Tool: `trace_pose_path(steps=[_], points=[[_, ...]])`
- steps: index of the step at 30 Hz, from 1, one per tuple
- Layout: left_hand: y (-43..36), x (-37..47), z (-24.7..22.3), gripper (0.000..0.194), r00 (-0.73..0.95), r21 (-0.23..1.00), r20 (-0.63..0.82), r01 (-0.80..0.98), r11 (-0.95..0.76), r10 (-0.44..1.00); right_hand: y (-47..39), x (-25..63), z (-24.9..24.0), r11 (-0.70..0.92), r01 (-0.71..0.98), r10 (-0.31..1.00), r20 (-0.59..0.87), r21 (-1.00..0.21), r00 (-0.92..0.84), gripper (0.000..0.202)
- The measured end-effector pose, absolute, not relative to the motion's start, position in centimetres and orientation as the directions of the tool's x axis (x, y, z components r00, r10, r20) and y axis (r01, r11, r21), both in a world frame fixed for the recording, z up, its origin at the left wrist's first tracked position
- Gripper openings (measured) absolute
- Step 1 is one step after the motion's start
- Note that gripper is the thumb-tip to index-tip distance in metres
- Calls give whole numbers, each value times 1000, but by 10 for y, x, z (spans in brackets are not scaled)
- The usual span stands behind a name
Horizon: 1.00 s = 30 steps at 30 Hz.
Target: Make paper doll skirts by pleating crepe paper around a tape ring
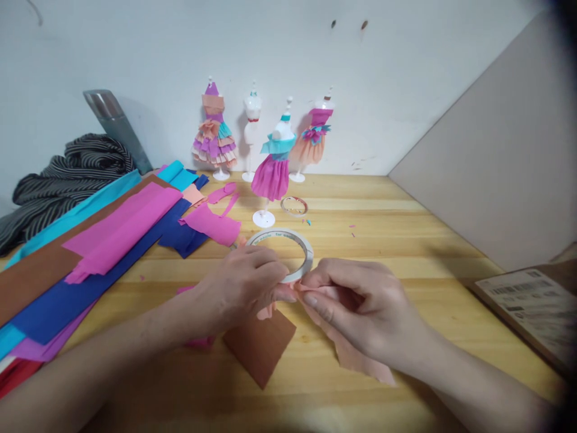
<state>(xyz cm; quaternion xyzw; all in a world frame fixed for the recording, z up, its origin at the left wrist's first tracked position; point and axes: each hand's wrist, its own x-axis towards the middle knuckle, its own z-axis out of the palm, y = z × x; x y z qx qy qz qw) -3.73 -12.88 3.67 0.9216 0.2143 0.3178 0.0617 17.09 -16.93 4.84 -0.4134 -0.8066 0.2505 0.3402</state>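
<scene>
My left hand (246,282) and my right hand (369,310) meet at the middle of the table, both closed in a pinch. Between their fingertips is gathered a strip of peach crepe paper (360,356). Its long end hangs below my right hand, and a short end (265,311) shows under my left fingers. Just behind the fingers is a roll of double-sided tape (308,254); whether my left hand touches it I cannot tell. Under my hands lies a brown paper square (261,350). A mini dress form (273,174) in a turquoise top and pink skirt stands beyond the tape.
Several more dress forms (214,129) stand along the wall. Crepe paper sheets (126,228) in several colours cover the left side, with a striped cloth (76,162) and a bottle (119,123) behind. A smaller ring (307,207) lies mid-table; a labelled cardboard box (518,307) is right.
</scene>
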Motion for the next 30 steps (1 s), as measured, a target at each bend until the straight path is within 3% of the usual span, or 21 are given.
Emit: trace_pose_path(steps=[4,10,18,30], points=[[-128,-37,35,49,705,264,556,352,-898,440,-170,171,50,566,428,807,368,-705,-461,13],[-129,-37,33,46,703,282,555,344,-896,445,-170,170,49,468,532,877,295,-705,-380,20],[-131,-37,35,45,708,295,537,353,-888,459,-165,171,48,460,585,887,325,-668,-327,21],[-130,-37,33,44,730,308,497,356,-882,469,-166,169,50,443,564,893,288,-697,-346,21]])
